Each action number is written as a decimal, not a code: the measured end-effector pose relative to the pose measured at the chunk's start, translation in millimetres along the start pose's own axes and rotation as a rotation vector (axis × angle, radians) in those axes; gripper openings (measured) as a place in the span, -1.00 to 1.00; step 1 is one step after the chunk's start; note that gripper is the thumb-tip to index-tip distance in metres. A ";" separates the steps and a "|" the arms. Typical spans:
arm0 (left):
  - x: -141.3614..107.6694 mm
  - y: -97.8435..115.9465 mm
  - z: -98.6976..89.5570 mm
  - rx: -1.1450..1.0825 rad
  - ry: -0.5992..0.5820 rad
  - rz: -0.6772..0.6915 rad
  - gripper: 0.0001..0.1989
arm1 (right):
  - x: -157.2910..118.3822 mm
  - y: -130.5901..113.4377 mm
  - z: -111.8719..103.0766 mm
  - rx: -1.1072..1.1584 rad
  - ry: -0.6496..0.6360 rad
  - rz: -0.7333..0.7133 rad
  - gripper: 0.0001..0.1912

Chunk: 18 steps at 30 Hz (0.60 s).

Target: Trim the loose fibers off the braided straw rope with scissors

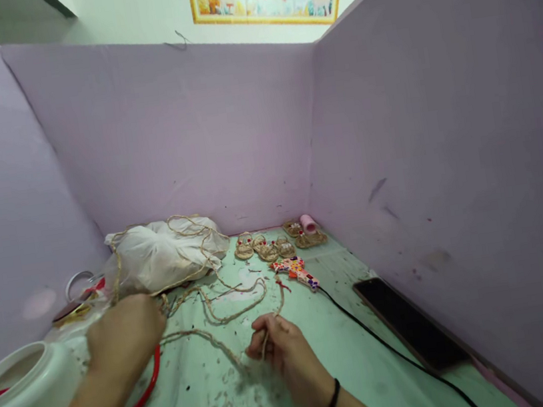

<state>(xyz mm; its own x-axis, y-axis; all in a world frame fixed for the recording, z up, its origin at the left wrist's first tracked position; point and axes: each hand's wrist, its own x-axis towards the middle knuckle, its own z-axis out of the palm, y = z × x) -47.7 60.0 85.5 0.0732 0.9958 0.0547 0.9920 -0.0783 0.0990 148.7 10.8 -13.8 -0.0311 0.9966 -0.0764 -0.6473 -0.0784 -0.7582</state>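
Note:
My right hand (285,356) pinches a length of jute twine (239,314) between thumb and fingers, over the green tabletop. A small red tie (283,285) sits on the strand just beyond it. My left hand (128,335) is blurred, back of the hand up, beside a white pot (21,383). Its fingers are mostly hidden, and strands of twine run past their far side. A red curved loop (149,389) shows beneath this wrist; what it belongs to is unclear. The twine winds loosely between both hands and up over a white plastic bag (164,252).
Several small woven sandals (268,251) and a pink spool (308,224) stand at the back. A flower-patterned glue gun (297,270) lies mid-table, its black cord (371,337) trailing right. A dark phone (409,322) rests near the right purple wall (437,160). Walls enclose three sides.

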 end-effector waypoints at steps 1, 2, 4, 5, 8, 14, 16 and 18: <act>-7.8 16.4 6.3 -0.006 0.043 -0.009 -0.59 | -3.5 4.9 2.8 0.008 -0.055 0.040 -0.61; -14.8 32.5 14.9 -0.124 0.084 0.065 -0.60 | -7.3 9.2 5.5 0.019 -0.116 0.081 -0.59; -24.5 59.5 36.1 -0.497 -0.111 0.200 -0.60 | -14.6 15.7 10.1 0.046 -0.238 0.157 -0.54; -26.9 68.8 46.6 -0.694 -0.255 0.177 -0.58 | -17.8 17.9 11.8 0.061 -0.285 0.194 -0.52; -26.5 78.0 67.6 -1.144 -0.462 0.044 -0.61 | -24.0 21.0 13.8 0.047 -0.368 0.313 -0.53; -24.2 67.3 76.3 -1.405 -0.536 -0.118 -0.69 | -19.7 3.6 -2.6 -0.339 -0.562 0.496 -0.48; -25.9 67.5 81.8 -1.395 -0.528 -0.187 -0.74 | -12.6 -11.7 -12.8 -0.644 -0.533 0.391 -0.59; -27.8 69.1 88.4 -1.382 -0.541 -0.226 -0.78 | -4.2 -25.6 -20.7 -0.804 -0.305 0.200 -0.69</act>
<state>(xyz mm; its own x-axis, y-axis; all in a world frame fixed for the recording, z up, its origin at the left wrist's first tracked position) 28.0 31.1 2.9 0.2703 0.8648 -0.4231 0.1333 0.4016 0.9060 181.1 8.1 -7.5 -0.3631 0.9166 -0.1672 0.1203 -0.1319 -0.9839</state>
